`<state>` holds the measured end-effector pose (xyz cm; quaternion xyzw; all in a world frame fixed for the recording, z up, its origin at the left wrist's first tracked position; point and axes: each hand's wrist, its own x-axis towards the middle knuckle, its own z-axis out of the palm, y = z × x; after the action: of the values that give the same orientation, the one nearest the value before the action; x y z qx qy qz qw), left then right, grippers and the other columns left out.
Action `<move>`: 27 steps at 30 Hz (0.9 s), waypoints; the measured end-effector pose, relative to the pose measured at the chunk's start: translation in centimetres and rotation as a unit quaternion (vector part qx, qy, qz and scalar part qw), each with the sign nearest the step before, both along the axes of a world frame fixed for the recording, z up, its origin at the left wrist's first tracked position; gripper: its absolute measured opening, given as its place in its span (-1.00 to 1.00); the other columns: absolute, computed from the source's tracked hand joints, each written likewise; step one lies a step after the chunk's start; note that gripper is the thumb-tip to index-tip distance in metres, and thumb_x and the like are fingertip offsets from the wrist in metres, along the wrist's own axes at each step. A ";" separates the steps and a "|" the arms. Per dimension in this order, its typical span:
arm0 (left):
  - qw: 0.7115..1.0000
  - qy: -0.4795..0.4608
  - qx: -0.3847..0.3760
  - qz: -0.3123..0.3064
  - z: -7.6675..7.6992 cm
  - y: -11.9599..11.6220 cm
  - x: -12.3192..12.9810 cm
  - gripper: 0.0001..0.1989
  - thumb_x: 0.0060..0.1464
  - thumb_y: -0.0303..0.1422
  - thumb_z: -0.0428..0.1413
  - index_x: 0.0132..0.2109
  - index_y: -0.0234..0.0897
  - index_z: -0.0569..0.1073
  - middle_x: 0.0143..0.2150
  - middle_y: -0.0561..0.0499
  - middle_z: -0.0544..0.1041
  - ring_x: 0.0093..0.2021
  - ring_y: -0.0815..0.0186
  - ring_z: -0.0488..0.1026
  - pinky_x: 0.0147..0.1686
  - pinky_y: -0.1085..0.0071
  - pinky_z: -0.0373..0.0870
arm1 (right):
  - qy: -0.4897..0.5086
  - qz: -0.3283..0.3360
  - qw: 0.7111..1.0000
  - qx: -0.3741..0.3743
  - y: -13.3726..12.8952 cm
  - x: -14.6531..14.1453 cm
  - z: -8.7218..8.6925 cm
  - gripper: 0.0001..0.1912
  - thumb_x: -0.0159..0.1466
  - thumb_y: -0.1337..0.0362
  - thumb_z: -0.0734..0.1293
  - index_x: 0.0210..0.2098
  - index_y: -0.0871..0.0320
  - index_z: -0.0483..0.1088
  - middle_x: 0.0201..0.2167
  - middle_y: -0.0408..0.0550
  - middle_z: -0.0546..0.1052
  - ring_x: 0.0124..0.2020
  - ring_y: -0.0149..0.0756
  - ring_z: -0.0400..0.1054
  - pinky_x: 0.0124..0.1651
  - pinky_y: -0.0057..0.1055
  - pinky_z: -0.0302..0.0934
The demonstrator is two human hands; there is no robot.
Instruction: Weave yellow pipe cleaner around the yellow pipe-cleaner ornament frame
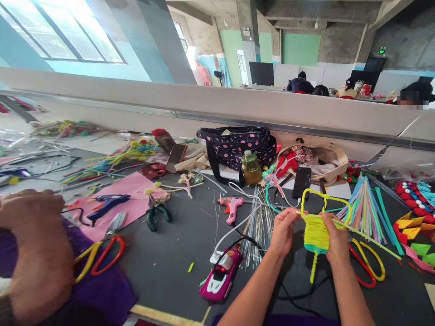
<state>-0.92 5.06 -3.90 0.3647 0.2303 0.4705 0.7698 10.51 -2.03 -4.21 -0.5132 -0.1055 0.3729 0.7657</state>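
Observation:
Above the table at the right, a small body wound from yellow pipe cleaner (315, 230) is upright between my hands. It has a green band at its lower edge, a twisted yellow stem below and yellow loops on top. My left hand (284, 228) is closed, pinching a yellow strand at the body's upper left corner. My right hand (336, 235) is closed around the body's right side, thumb at the upper edge. A long straight yellow strand (370, 240) runs out to the right past my right hand. Red and yellow scissors (365, 262) lie beside my right wrist.
A co-worker's arm (37, 253) reaches in at left, near other scissors (102, 256), a blue glue gun (108, 206) and pliers (158, 217). A pink glue gun (233, 208), car-shaped power strip (222, 276), cables, phone (302, 185) and pastel pipe cleaners (363, 208) surround my hands.

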 end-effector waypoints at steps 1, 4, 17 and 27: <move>1.000 0.002 -0.010 -0.010 0.0 0.2 -0.1 -0.83 -0.13 -0.29 0.27 -0.46 -0.31 0.52 -0.44 -0.05 0.57 -0.39 0.34 0.45 -0.30 0.45 0.30 | -0.005 0.005 1.000 0.000 -0.1 0.0 0.1 -0.63 -0.14 0.09 0.54 -0.45 0.20 0.46 -0.56 -0.10 0.53 -0.54 -0.24 0.43 -0.46 -0.39 0.29; 0.999 -0.003 -0.025 -0.034 0.1 0.5 -0.4 -0.81 -0.18 -0.30 0.31 -0.50 -0.32 0.49 -0.48 -0.03 0.56 -0.41 0.34 0.46 -0.34 0.48 0.29 | -0.012 0.013 1.000 0.003 -0.2 -0.2 0.3 -0.63 -0.14 0.07 0.53 -0.45 0.20 0.47 -0.55 -0.09 0.53 -0.54 -0.25 0.42 -0.46 -0.39 0.29; 0.996 0.058 0.047 -0.040 0.1 1.3 -1.3 -0.79 -0.17 -0.30 0.32 -0.35 -0.32 0.59 -0.37 -0.07 0.60 -0.28 0.24 0.51 -0.11 0.34 0.34 | -0.056 0.003 0.998 -0.011 -0.5 -0.7 0.9 -0.61 -0.11 0.02 0.51 -0.46 0.18 0.47 -0.51 -0.07 0.55 -0.54 -0.24 0.41 -0.49 -0.40 0.26; 0.992 0.098 0.078 0.023 0.6 0.9 -1.0 -0.83 -0.15 -0.32 0.32 -0.37 -0.31 0.59 -0.37 -0.06 0.61 -0.34 0.30 0.50 -0.21 0.41 0.37 | -0.116 -0.024 0.993 -0.018 -0.6 -0.8 0.9 -0.65 -0.06 0.02 0.49 -0.47 0.18 0.45 -0.54 -0.13 0.50 -0.49 -0.29 0.38 -0.42 -0.43 0.24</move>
<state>-1.93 5.95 -3.32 0.4624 0.2752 0.4671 0.7016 9.70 -2.59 -3.32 -0.5694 -0.1748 0.2939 0.7476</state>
